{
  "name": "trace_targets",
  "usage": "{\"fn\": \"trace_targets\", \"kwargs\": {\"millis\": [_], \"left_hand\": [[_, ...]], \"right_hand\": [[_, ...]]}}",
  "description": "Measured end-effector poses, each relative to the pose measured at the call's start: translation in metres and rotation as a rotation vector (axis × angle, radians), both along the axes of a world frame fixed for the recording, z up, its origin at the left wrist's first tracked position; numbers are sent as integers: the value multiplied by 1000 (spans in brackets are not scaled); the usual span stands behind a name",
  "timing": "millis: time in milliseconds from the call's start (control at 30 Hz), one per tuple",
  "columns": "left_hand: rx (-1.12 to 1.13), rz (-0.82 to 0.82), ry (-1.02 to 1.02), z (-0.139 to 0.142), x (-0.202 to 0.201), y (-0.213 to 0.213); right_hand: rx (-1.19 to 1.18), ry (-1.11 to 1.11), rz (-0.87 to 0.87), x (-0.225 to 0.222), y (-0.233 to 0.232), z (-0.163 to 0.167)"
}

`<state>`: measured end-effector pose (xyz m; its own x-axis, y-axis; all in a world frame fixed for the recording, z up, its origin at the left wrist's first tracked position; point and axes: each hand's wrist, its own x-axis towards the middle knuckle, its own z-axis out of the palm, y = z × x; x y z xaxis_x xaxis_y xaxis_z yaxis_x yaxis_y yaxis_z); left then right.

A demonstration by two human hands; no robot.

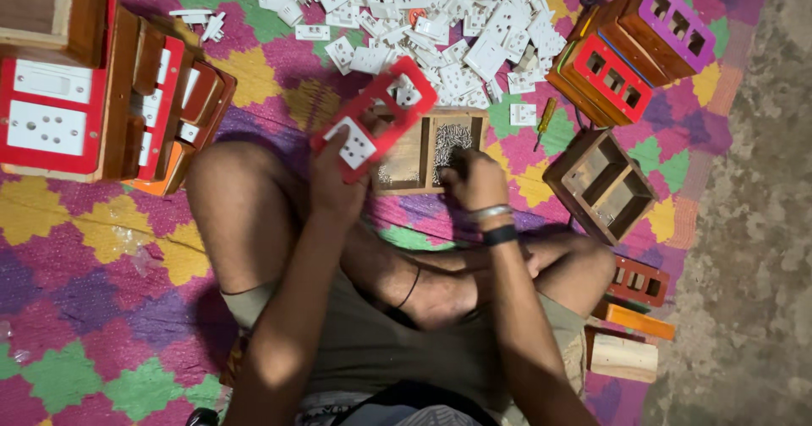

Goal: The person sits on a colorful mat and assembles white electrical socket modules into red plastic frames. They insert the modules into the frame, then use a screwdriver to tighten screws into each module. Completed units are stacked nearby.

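Observation:
I sit cross-legged on a colourful woven mat (101,248). My left hand (337,185) grips a red plastic switch-board face plate (376,117) with a white socket fitted in its lower cut-out, tilted above my knee. My right hand (474,181) reaches, fingers down, into a small wooden two-compartment tray (431,151) that holds small screws; what the fingertips hold is hidden. A bracelet and a dark band sit on the right wrist.
A heap of white sockets and switches (440,20) lies ahead. Stacked wooden switch boxes with red plates (93,104) stand at left. More boxes, red and purple fronted (634,54), and an empty wooden box (600,185) stand at right. A screwdriver (545,121) lies nearby. Bare concrete floor (753,223) lies right.

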<state>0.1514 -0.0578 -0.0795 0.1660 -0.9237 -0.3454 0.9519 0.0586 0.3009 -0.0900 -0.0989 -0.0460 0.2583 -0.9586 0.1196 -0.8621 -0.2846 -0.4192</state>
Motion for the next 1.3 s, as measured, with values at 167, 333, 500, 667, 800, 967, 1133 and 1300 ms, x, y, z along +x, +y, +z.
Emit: {"fn": "trace_targets", "kwargs": {"millis": [167, 333, 500, 667, 800, 967, 1133, 1300], "left_hand": [[-18, -113, -52, 0, -26, 4], [-23, -220, -49, 8, -32, 5], [7, -272, -52, 9, -43, 4], [-9, -271, -97, 7, -41, 6], [27, -294, -108, 6, -43, 7], [-59, -348, -125, 5, -57, 14], [-36, -396, -166, 5, -59, 19], [-17, -414, -191, 10, -57, 23]], "right_hand": [[23, 29, -71, 11, -5, -19], [-138, -187, -92, -1, 8, -18], [35, -553, -319, -10, 15, -32], [190, -1028, -290, -15, 17, -27], [408, -1314, -111, -5, 51, -8], [553, -1144, -110, 26, 76, 8], [516, -1136, -133, 38, 81, 12], [464, -1138, -177, 44, 89, 1]]}}
